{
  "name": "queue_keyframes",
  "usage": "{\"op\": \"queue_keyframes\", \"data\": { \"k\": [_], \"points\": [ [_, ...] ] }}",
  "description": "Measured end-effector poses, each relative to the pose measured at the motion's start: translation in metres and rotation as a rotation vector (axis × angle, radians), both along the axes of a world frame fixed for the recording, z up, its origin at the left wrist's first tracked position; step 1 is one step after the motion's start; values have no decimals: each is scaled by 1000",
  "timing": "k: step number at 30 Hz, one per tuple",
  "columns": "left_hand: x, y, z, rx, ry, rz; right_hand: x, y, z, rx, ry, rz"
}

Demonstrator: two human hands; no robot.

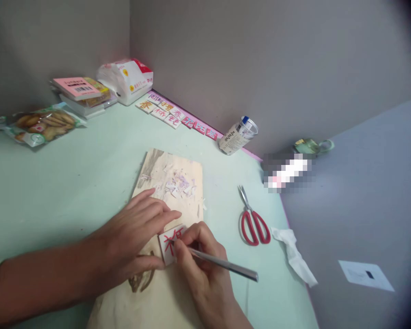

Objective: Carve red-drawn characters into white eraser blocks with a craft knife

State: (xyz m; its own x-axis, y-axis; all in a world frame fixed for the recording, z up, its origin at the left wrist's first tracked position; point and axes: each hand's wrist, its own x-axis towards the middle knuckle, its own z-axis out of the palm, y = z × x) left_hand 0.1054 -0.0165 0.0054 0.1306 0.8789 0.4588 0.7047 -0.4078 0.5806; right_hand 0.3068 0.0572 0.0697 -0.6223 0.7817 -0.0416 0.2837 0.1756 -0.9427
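Note:
A small white square carving block (167,246) with a red character drawn on it lies on the wooden board (192,167). My left hand (140,233) steadies it, thumb against the lower left corner and a finger at the upper left, the other fingers stretched forward over the board. In a pinch, my right hand (205,269) holds a slim silver-handled craft knife (226,265). Its dark tip rests on the red character, partly hidden by my fingers. Pale and purplish shavings (181,185) are scattered on the board ahead of my hands.
Red-handled scissors (255,228) and a crumpled tissue (296,258) lie to the right. Several character blocks (160,112) line the back edge near a tilted clear jar (238,135). A tissue pack (126,80), stacked pads (77,89) and a snack bag (43,123) sit back left.

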Motion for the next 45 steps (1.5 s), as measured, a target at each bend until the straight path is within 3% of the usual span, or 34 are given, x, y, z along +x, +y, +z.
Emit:
{"op": "queue_keyframes", "data": {
  "k": [7,12,21,28,35,45],
  "points": [
    [-4,1,8,-56,25,-89,7,-6,-6,211,-74,13],
    [0,3,9,-102,13,-92,9,-10,-8,268,-56,7],
    [-12,5,2,69,49,-150,8,-13,-15,206,4,-32],
    [-8,1,-2,40,70,-11,4,-10,-5,199,2,-31],
    [-16,-5,-5,-13,43,-70,4,-11,-4,169,7,-33],
    [-13,1,0,41,6,-31,6,-15,-1,154,12,-15]
  ]
}}
